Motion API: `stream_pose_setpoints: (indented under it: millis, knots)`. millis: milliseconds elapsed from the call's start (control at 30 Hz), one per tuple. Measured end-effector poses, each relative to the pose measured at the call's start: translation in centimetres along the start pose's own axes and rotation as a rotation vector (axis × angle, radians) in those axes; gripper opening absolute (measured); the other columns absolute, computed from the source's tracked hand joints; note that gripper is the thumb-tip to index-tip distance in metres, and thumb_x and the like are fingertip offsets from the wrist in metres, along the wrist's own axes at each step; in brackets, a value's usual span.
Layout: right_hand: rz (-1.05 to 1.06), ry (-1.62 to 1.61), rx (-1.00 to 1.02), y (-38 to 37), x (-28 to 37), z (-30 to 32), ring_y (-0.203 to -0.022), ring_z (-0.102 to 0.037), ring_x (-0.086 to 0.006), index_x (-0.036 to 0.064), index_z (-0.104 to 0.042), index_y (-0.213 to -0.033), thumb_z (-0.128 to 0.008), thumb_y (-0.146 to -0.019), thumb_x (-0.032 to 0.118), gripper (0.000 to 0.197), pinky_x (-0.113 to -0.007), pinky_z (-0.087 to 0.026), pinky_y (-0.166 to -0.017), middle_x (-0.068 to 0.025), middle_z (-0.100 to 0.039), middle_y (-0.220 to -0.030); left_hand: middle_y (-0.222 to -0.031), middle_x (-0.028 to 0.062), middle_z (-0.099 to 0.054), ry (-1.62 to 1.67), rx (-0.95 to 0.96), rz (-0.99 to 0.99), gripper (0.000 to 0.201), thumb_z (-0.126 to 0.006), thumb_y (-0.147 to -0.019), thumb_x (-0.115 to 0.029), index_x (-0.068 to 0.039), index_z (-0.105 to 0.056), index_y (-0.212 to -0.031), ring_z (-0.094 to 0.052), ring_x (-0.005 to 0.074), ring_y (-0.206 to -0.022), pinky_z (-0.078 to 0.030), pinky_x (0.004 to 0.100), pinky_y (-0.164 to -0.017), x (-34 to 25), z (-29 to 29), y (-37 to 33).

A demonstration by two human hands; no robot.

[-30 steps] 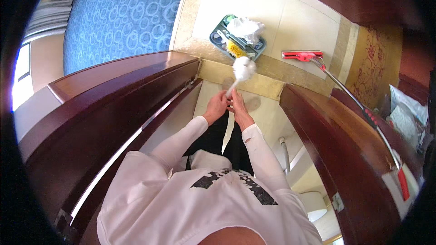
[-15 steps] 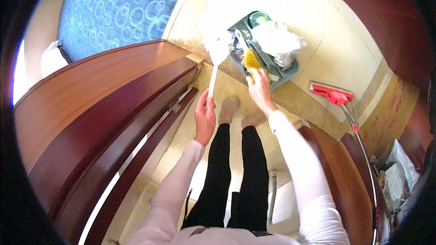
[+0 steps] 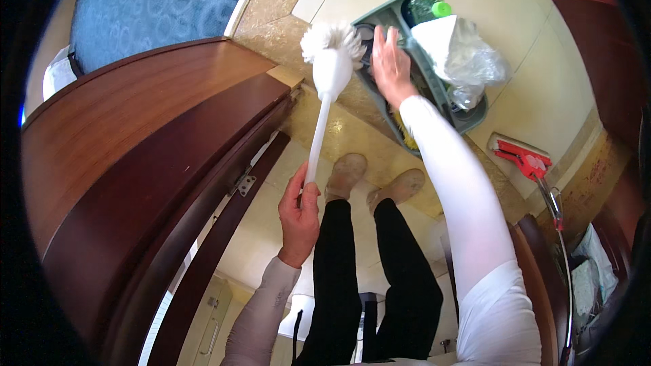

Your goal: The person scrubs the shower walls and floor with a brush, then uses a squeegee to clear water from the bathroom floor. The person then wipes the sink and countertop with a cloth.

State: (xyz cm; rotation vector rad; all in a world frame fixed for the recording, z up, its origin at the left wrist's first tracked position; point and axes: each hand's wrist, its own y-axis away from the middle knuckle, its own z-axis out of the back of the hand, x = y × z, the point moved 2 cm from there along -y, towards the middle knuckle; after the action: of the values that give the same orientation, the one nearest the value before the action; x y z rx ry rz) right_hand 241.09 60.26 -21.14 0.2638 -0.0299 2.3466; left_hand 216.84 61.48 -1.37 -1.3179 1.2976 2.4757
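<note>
My left hand (image 3: 299,211) grips the thin handle of a white toilet brush (image 3: 333,74), its fluffy bristle head pointing away from me. The bristles come close to the left rim of a grey-green cleaning caddy (image 3: 468,118) on the floor. Over the caddy's left compartment reaches my right hand (image 3: 392,68), its fingers stretched out and apart, with nothing visible in them. A yellow-bristled brush (image 3: 407,132) lies in the caddy, partly covered by my right forearm. In the other side sit a green-capped bottle (image 3: 428,9) and a bunched clear plastic bag (image 3: 478,68).
A red-headed mop (image 3: 522,156) leans at the right, near plastic bags (image 3: 588,278). A brown wooden door frame (image 3: 163,95) rises at the left, beside a blue patterned carpet (image 3: 159,3). My feet stand on tiles by a stone threshold (image 3: 369,118).
My right hand has left the yellow brush and moved farther up over the caddy, its fingers spreading. The white brush stays in my left hand. The view has shifted and darkened.
</note>
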Motion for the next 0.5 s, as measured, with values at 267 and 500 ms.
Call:
stream_pose_setpoints:
  millis: [267,500]
  knots:
    - [-0.122,-0.657,-0.201,10.1,-3.0,11.8,-0.078,-0.053,-0.027,0.0059,-0.053,-0.104,-0.058,-0.079,0.001,0.026,-0.037,-0.048,-0.064,-0.0128,-0.045,-0.09,-0.085,0.0133,-0.058,-0.29,0.066,-0.159,0.031,-0.048,-0.089,-0.009,0.001,-0.051,-0.119,-0.053,0.0146,-0.071,-0.043,0.0274,-0.063,-1.5,-2.6,-2.1]
    - [-0.18,-0.789,-0.162,8.9,-4.4,11.2,-0.079,-0.055,-0.0324,0.0058,-0.048,-0.113,-0.049,-0.079,-0.005,0.036,-0.04,-0.046,-0.065,-0.0157,-0.049,-0.089,-0.07,0.0205,-0.06,-0.493,0.156,-0.219,0.028,-0.051,-0.088,-0.019,0.001,-0.06,-0.106,-0.058,0.0248,-0.059,-0.045,0.0344,-0.054,-2.2,-9.3,-9.7]
